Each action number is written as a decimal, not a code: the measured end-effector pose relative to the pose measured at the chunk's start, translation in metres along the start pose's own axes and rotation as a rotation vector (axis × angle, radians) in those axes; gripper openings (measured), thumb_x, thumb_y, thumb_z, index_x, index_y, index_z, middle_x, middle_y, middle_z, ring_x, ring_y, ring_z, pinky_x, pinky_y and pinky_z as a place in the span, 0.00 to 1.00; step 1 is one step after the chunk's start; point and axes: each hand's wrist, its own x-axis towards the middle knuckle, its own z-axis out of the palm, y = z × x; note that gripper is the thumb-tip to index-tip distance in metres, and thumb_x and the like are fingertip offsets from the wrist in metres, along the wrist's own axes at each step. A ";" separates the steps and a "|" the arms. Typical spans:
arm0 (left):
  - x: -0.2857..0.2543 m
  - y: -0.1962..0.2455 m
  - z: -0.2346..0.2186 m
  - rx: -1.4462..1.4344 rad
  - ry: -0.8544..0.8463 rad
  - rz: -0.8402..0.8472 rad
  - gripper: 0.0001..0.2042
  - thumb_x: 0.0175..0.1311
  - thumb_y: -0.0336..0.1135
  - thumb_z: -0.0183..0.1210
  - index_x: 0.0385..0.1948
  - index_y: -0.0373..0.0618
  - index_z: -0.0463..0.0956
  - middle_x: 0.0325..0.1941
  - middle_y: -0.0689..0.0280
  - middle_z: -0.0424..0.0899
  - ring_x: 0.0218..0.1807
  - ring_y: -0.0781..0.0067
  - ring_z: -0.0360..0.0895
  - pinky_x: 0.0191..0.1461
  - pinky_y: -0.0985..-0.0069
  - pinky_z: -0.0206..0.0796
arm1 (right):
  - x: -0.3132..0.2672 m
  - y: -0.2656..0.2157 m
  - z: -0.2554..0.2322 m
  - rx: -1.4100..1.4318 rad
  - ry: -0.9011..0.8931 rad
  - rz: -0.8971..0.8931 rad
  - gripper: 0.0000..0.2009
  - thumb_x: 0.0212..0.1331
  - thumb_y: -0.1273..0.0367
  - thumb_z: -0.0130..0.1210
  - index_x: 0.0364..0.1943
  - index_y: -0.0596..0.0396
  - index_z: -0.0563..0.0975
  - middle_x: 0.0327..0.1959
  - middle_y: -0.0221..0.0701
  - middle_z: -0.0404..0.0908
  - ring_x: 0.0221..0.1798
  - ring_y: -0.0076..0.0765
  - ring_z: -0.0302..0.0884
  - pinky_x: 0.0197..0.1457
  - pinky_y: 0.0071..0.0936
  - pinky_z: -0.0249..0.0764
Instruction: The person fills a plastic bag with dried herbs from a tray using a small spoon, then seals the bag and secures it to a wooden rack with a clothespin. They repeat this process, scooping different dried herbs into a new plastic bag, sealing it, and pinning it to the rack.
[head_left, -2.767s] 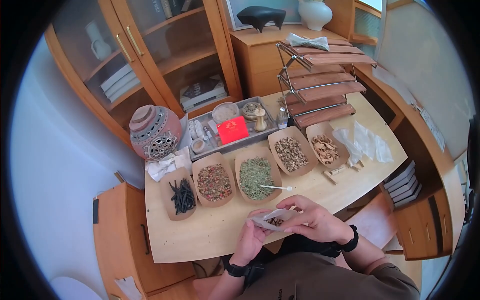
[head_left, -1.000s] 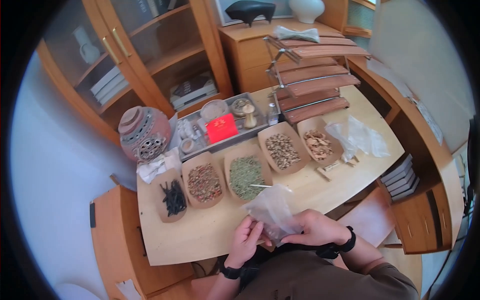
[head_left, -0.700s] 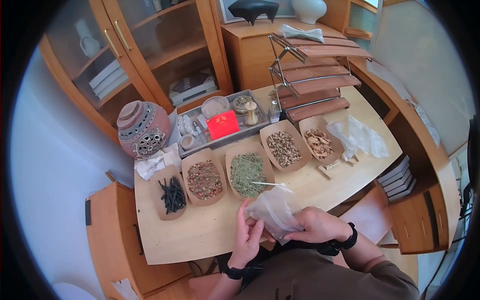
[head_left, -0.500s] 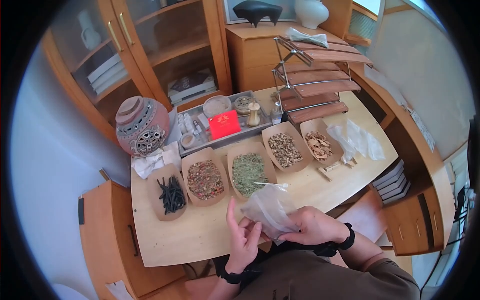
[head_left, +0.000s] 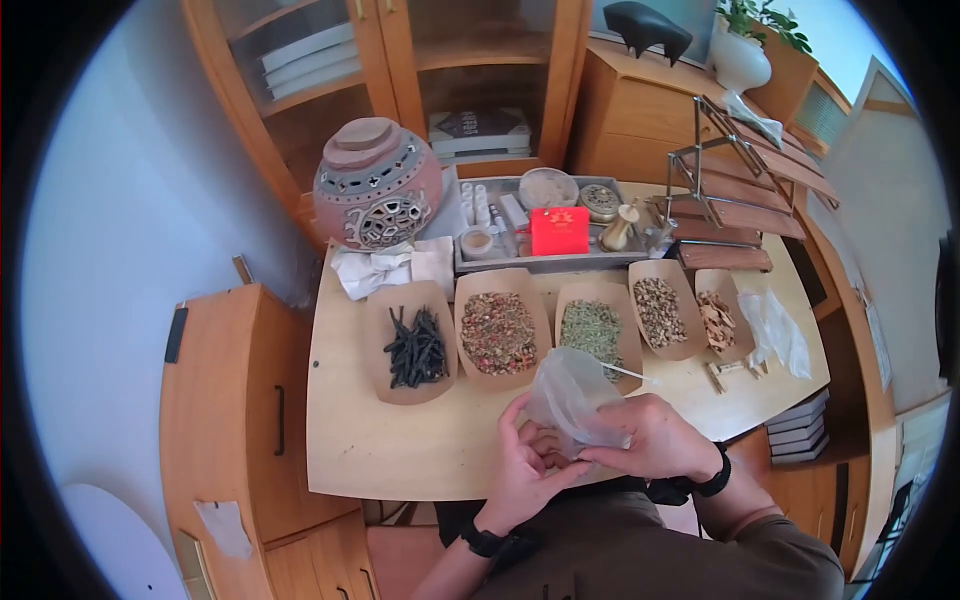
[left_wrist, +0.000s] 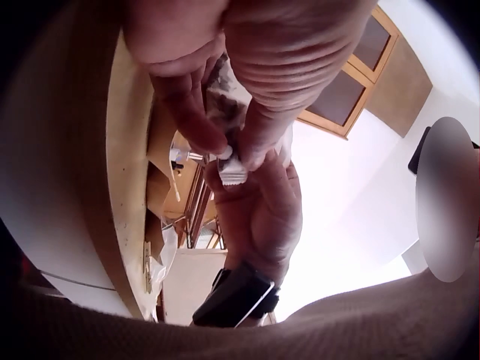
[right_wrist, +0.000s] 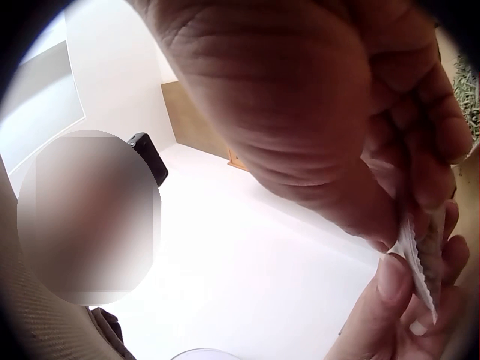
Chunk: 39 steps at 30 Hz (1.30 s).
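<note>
Both hands hold a translucent white pouch upright above the table's front edge. My left hand pinches its crimped lower corner between thumb and finger, as the left wrist view shows. The right hand grips the other lower side, thumb in front. Dark bits show through the pouch in the left wrist view. Just beyond stand paper trays: one of green dried herb with a white stick across it, one of reddish-brown mix and one of black twig-like pieces.
Farther right are trays of chopped beige pieces and pale chips, clear plastic bags and small wooden clips. Behind stand a pierced clay pot, a grey tray with a red packet, and a slatted rack.
The pouch, earlier tipped with its contents showing at the mouth, now stands upright. The left index finger, lately raised, has come in against it. The head view has swung left.
</note>
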 end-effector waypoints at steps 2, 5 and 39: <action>0.001 -0.001 -0.003 0.022 0.008 -0.015 0.54 0.61 0.12 0.68 0.80 0.57 0.38 0.71 0.50 0.69 0.64 0.59 0.81 0.64 0.60 0.82 | 0.005 0.004 -0.003 -0.061 -0.043 0.029 0.16 0.57 0.69 0.73 0.49 0.53 0.86 0.38 0.41 0.87 0.39 0.54 0.87 0.43 0.42 0.82; 0.004 0.001 -0.003 -0.011 0.004 -0.061 0.50 0.63 0.10 0.66 0.78 0.57 0.40 0.71 0.50 0.69 0.65 0.58 0.81 0.65 0.58 0.82 | 0.004 0.010 -0.007 -0.086 -0.066 -0.063 0.16 0.57 0.67 0.73 0.49 0.53 0.86 0.38 0.41 0.88 0.38 0.54 0.87 0.42 0.43 0.82; -0.010 0.003 -0.006 0.448 0.093 0.064 0.59 0.46 0.19 0.81 0.78 0.58 0.46 0.66 0.64 0.72 0.65 0.66 0.77 0.66 0.63 0.78 | -0.058 0.036 -0.017 -0.010 -0.005 -0.559 0.18 0.63 0.68 0.65 0.58 0.50 0.83 0.36 0.32 0.80 0.41 0.42 0.83 0.43 0.40 0.81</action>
